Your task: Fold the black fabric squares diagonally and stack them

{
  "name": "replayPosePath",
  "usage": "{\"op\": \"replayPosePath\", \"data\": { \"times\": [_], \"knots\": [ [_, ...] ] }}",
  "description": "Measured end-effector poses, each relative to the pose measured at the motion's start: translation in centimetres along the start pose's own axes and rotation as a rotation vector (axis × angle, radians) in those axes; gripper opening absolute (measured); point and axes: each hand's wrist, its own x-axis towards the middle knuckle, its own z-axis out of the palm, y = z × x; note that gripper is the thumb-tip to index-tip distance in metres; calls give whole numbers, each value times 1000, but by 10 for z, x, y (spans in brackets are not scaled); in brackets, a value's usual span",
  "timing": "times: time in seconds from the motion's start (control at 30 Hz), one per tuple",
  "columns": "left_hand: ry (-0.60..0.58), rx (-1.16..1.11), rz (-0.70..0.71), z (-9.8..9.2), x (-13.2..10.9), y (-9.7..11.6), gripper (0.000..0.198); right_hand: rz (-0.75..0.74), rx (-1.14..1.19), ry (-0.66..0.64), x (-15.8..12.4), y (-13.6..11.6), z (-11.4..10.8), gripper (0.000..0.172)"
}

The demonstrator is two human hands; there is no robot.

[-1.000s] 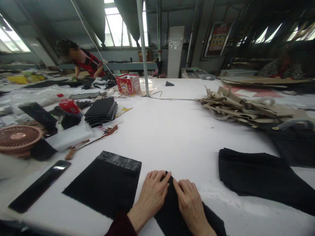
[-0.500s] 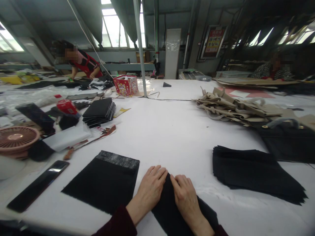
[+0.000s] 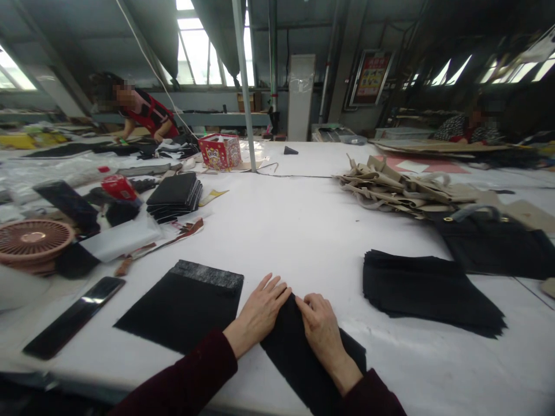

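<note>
A black fabric piece (image 3: 286,346) lies at the table's front edge under both of my hands. My left hand (image 3: 258,312) rests flat across its upper left side, fingers stretched out and close together. My right hand (image 3: 323,329) is closed, with its curled fingers on the fabric's upper edge, which seems folded there; the fingertips are partly hidden. To the left lies a flat black fabric piece (image 3: 182,312) with a grey speckled strip along its far edge. A fanned stack of black fabric pieces (image 3: 425,294) sits to the right.
A dark phone (image 3: 76,316) and a pink fan (image 3: 34,238) are on the left, near a stack of folded black pieces (image 3: 173,196). Beige fabric parts (image 3: 399,188) and a black bag panel (image 3: 498,245) lie at the right. A thin pole (image 3: 245,86) rises mid-table. Two people work farther back.
My left hand's fingers have stretched out flatter over the fabric. The right hand stays curled at the folded edge. The whole view has shifted slightly.
</note>
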Motion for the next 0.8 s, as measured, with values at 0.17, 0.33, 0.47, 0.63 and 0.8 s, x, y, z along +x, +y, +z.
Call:
{"op": "replayPosePath", "data": {
  "times": [0.17,0.33,0.47,0.63,0.8],
  "knots": [
    [-1,-15,19,-6,0,3,46,-17,-62,-7,-6,0,-5,28],
    [-34,-14,24,-6,1,6,49,-19,-105,-10,-12,2,-9,30],
    [-46,-17,35,-6,1,10,57,-20,-127,-14,-16,3,-11,29],
    [-39,-2,56,-7,3,12,58,-9,-132,-31,-20,3,-14,29],
    [-60,24,104,-4,5,15,56,1,-118,-27,-21,3,-18,28]
  ]
}}
